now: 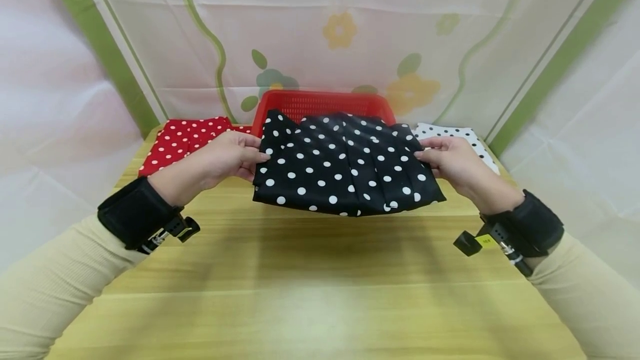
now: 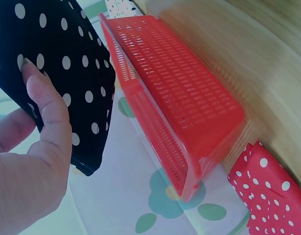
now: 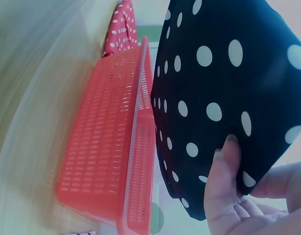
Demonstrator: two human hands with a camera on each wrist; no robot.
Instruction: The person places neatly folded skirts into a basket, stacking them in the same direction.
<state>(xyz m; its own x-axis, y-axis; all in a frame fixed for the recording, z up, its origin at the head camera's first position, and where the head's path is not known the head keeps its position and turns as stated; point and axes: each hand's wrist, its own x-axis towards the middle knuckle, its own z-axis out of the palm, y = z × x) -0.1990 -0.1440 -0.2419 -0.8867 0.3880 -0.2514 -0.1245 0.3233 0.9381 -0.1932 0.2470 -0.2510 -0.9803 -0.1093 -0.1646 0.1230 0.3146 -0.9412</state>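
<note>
A folded black cloth with white polka dots (image 1: 332,165) is held up above the table, in front of a red plastic basket (image 1: 322,103). My left hand (image 1: 227,157) pinches its left edge between thumb and fingers. At the right edge, my right hand (image 1: 452,161) pinches it the same way. In the left wrist view the black cloth (image 2: 67,63) hangs beside the perforated basket (image 2: 174,83), apart from it. The right wrist view has the thumb and fingertips (image 3: 228,156) gripping near a corner of the cloth. Part of the basket is hidden behind the cloth in the head view.
A folded red cloth with white dots (image 1: 180,140) lies at the back left of the wooden table (image 1: 300,293). At the back right lies a white cloth with black dots (image 1: 472,139). A floral curtain (image 1: 310,15) hangs behind the basket.
</note>
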